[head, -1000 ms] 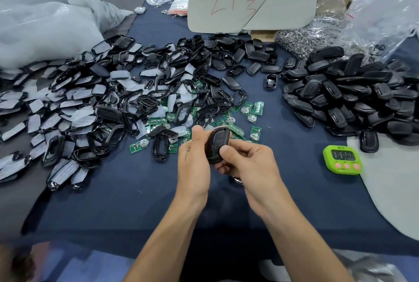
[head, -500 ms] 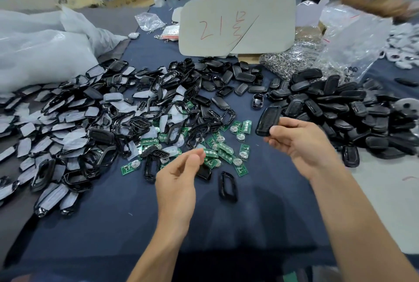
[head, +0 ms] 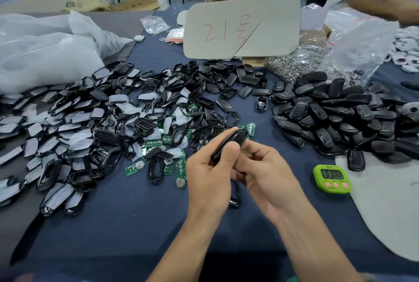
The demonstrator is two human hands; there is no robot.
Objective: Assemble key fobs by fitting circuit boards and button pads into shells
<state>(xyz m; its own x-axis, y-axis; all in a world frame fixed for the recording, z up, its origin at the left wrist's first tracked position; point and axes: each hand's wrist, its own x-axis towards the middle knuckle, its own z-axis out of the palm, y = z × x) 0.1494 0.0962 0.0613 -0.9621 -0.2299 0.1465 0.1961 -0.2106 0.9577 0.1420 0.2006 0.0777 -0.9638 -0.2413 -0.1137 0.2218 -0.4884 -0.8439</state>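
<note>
Both hands grip one black shell (head: 233, 137) just above the tabletop (head: 113, 225), the left hand (head: 209, 176) thumbing its side, the right hand (head: 271, 182) curled beneath. Closed fobs (head: 340, 118) are heaped to the right; the many loose shells (head: 136, 109) and circuit boards (head: 154, 143) suggest plenty remains.

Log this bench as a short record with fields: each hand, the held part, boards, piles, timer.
left hand: grips black shell, thumb on top
right hand: holds same shell from the right
circuit boards: green, scattered beyond hands
loose frames: heap, left and centre
dark fob pile: right
timer: green, right of right hand, on blue cloth
</note>
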